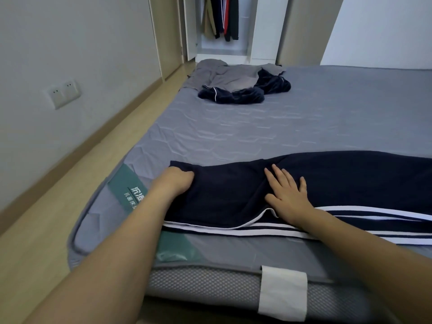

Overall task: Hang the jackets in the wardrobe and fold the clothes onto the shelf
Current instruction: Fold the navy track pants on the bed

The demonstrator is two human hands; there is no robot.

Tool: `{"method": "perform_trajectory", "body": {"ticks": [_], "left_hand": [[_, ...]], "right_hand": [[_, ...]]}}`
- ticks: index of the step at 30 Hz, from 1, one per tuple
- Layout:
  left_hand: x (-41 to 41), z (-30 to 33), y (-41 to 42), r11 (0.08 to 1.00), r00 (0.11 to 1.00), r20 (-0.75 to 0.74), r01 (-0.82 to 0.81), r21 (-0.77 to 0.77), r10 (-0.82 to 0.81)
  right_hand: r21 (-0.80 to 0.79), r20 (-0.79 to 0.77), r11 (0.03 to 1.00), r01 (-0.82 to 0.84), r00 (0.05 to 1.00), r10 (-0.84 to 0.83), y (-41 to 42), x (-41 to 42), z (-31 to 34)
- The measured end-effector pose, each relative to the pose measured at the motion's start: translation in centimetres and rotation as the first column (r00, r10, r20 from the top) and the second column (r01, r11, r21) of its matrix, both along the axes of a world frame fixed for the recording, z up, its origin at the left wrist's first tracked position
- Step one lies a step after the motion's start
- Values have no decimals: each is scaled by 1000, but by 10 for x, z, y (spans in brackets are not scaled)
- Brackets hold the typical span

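Smoothing navy trousers (233,195) on the near edge of the bed (257,127). Right hand (288,194) lies flat on the cloth, fingers (279,174) spread and straight. Left hand (175,180) grips the waist end, fingers curled into the fabric. White side stripes run along the near hem. Cloth looks soft and light, limp (will sag and crease if lifted at one point); best taken at the waistband and folded over while pinned flat. Farther off, a grey top (231,76) and more navy clothes (233,95) lie in a heap. Beyond, open wardrobe (264,31) with jackets (222,17) hanging.
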State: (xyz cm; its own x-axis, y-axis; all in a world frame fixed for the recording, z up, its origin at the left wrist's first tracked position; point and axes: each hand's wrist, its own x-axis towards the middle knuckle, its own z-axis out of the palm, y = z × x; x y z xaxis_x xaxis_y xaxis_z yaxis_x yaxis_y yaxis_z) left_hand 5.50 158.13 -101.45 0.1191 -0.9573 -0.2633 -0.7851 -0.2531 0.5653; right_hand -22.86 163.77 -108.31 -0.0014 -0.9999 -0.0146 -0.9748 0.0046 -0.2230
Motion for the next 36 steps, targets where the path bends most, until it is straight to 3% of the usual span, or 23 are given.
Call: {"method": "perform_trajectory", "body": {"ticks": [2, 4, 5, 7, 9, 11, 13, 14, 16, 18, 19, 22, 24, 25, 26, 27, 29, 30, 31, 32, 34, 36], "left_hand": [[4, 0, -8, 961, 992, 41, -102, -257, 116], [16, 9, -15, 819, 972, 30, -181, -545, 234], [20, 11, -18, 781, 962, 68, -171, -601, 263], [20, 2, -16, 846, 919, 282, -91, -525, 274], [5, -9, -8, 918, 817, 539, 29, -394, 205], [-30, 5, -3, 868, 779, 614, 210, -449, 129], [-80, 25, 6, 744, 809, 567, 474, -472, -156], [-108, 31, 16, 694, 769, 501, 609, -385, -397], [-157, 29, 49, 560, 552, 416, 821, -116, -723], [-180, 19, 68, 449, 390, 498, 893, -1, -774], [-183, 16, 68, 439, 357, 553, 898, 18, -753], [-178, 21, 57, 497, 380, 483, 856, 138, -789], [-183, 27, 61, 499, 364, 393, 802, 328, -844], [-190, 29, 66, 490, 317, 417, 764, 420, -852], [-201, 30, 73, 491, 257, 487, 748, 447, -835], [-215, 29, 79, 491, 212, 580, 785, 378, -786], [-245, 25, 92, 403, 249, 686, 913, 71, -684], [-260, 22, 101, 320, 262, 692, 946, -48, -672], [-274, 16, 109, 235, 238, 701, 967, -102, -672], [-287, 8, 116, 178, 195, 716, 979, -100, -671], [-308, -8, 125, 116, 104, 753, 993, -37, -650], [-317, -20, 128, 109, 71, 767, 994, -2, -637]], "right_hand": [[28, 34, 999, -23, 999, 22, 0, -2, 6], [34, 86, 997, -76, 994, 73, 0, -6, 17], [27, 123, 994, -104, 987, 100, 1, -10, 24], [38, 168, 987, -159, 974, 150, 6, -24, 36], [96, 130, 973, -209, 972, 196, 17, -48, 46], [131, 63, 971, -202, 979, 195, 31, -83, 54], [133, 2, 979, -152, 988, 154, 46, -117, 61], [134, -40, 982, -133, 989, 139, 53, -131, 62], [182, -133, 979, -94, 984, 119, 64, -151, 63], [277, -174, 960, -39, 981, 90, 73, -163, 65], [309, -176, 951, -9, 982, 66, 76, -167, 68], [398, -120, 915, 68, 993, -22, 78, -173, 85], [571, 28, 819, 59, 995, -92, 81, -178, 97], [651, 141, 758, 39, 975, -171, 85, -184, 101], [679, 230, 733, 37, 938, -260, 89, -192, 103], [641, 296, 763, 81, 892, -343, 93, -203, 103], [358, 270, 844, 398, 821, -502, 99, -233, 96], [159, 185, 779, 607, 756, -628, 103, -248, 90], [30, 163, 644, 764, 632, -757, 108, -260, 83], [24, 202, 497, 868, 482, -852, 113, -269, 76], [177, 303, 279, 944, 218, -928, 119, -283, 68], [210, 296, 179, 961, 111, -949, 122, -289, 60]]}}
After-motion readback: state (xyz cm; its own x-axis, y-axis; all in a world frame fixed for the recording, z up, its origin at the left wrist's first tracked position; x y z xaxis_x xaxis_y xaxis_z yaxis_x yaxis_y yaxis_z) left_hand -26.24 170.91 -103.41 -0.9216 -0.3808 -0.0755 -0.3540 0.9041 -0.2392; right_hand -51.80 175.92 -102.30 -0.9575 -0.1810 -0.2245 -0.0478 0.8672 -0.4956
